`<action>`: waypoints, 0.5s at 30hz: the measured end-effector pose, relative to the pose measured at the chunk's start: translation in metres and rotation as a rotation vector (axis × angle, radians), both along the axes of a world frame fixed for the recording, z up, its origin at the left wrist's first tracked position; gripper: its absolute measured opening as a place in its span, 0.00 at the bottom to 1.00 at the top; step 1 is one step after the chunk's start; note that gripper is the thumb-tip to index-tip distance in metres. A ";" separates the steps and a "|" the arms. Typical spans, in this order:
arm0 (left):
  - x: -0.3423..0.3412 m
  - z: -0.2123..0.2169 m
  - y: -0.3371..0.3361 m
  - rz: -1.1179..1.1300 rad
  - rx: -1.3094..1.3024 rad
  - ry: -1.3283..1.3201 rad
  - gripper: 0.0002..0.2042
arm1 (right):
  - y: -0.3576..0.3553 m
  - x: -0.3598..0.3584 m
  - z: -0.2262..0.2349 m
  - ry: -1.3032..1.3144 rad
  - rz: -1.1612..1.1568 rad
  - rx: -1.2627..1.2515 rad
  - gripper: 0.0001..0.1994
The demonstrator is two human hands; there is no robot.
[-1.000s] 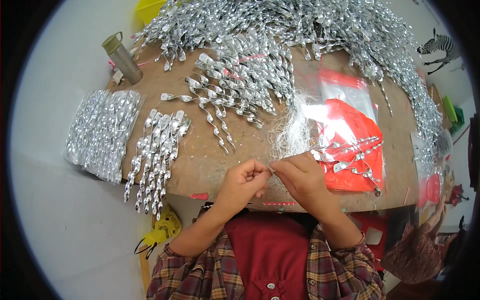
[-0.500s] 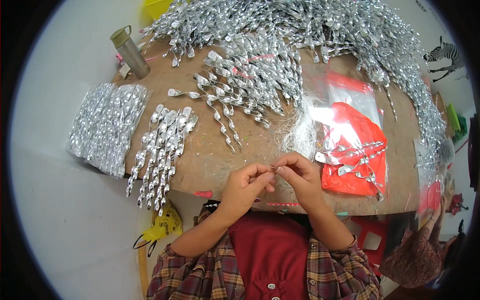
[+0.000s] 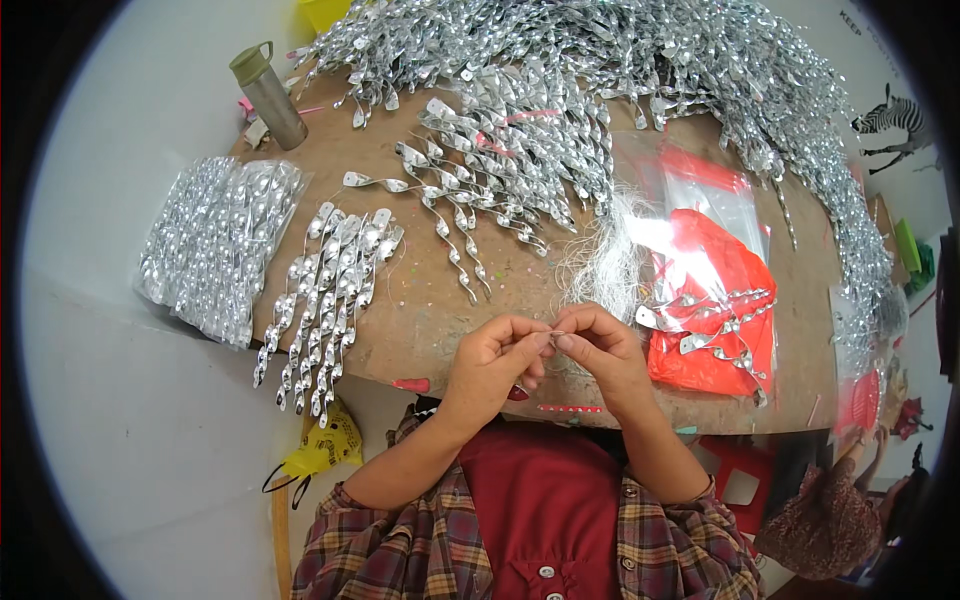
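Observation:
Close together over the table's near edge, my left hand (image 3: 498, 362) and my right hand (image 3: 606, 358) pinch a thin pale thread (image 3: 553, 333) between their fingertips. A small dark-red thing (image 3: 518, 393) shows under my left fingers; whether they hold it I cannot make out. Just beyond my hands lies a loose bundle of white threads (image 3: 600, 268). Right of it, several silver twisted spirals (image 3: 715, 325) rest on a red plastic bag (image 3: 700, 375). To the left, a row of silver spirals (image 3: 325, 290) hangs partly over the edge, and a larger pile (image 3: 540, 140) lies farther back.
A bag packed with spirals (image 3: 220, 250) and a metal bottle (image 3: 270, 100) stand at the left. A big silver heap (image 3: 700, 50) covers the table's (image 3: 430, 335) far side. Clear zip bags (image 3: 705, 185) lie at the right. Another person's sleeve (image 3: 825, 520) shows at lower right.
The whole view has shifted slightly. My fingertips stay together on the thread, and the dark-red thing under my left hand shows more now.

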State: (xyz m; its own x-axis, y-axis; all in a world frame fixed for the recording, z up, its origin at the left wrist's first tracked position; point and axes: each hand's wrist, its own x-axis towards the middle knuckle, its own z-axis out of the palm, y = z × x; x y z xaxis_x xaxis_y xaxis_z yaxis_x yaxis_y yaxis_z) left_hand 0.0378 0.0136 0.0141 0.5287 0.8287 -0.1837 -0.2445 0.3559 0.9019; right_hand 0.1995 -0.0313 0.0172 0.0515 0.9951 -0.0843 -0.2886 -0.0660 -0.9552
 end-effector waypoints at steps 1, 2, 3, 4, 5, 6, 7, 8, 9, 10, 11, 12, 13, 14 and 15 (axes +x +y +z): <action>-0.001 0.000 0.001 -0.020 0.003 0.033 0.08 | 0.000 0.003 -0.002 -0.100 0.011 0.018 0.04; -0.002 0.000 0.002 -0.039 0.005 0.066 0.07 | 0.000 0.005 -0.003 -0.200 0.022 0.037 0.04; -0.002 0.001 0.002 -0.039 0.005 0.066 0.07 | -0.001 0.007 -0.002 -0.200 0.023 0.036 0.04; -0.002 0.002 0.002 -0.047 -0.002 0.072 0.06 | -0.002 0.009 -0.001 -0.171 0.036 -0.005 0.04; -0.002 0.002 0.002 -0.056 -0.009 0.078 0.06 | -0.003 0.009 0.000 -0.142 0.049 -0.047 0.04; -0.002 0.003 0.002 -0.057 -0.010 0.078 0.06 | -0.002 0.009 0.002 -0.142 0.048 -0.048 0.04; -0.002 0.004 0.001 -0.059 -0.019 0.082 0.05 | -0.001 0.009 0.005 -0.124 0.024 -0.060 0.04; -0.002 0.006 0.001 -0.062 -0.026 0.086 0.05 | 0.000 0.010 0.008 -0.106 -0.002 -0.072 0.04; -0.001 0.007 0.000 -0.063 -0.026 0.086 0.05 | 0.001 0.011 0.009 -0.107 -0.003 -0.072 0.04; -0.001 0.008 -0.002 -0.062 0.010 0.118 0.04 | 0.002 0.012 0.009 -0.295 0.003 0.023 0.04; 0.000 0.009 -0.003 -0.060 0.047 0.150 0.04 | 0.002 0.013 0.010 -0.482 0.009 0.118 0.05; 0.000 0.009 -0.004 -0.060 0.048 0.149 0.04 | 0.003 0.012 0.013 -0.482 0.009 0.118 0.05; 0.001 0.008 -0.005 -0.040 0.119 0.163 0.04 | 0.004 0.010 0.017 -0.552 0.015 0.176 0.04; 0.003 0.008 -0.006 -0.022 0.192 0.178 0.04 | 0.005 0.008 0.019 -0.619 0.020 0.233 0.04; 0.004 0.008 -0.006 -0.024 0.193 0.179 0.04 | 0.005 0.008 0.019 -0.619 0.018 0.234 0.04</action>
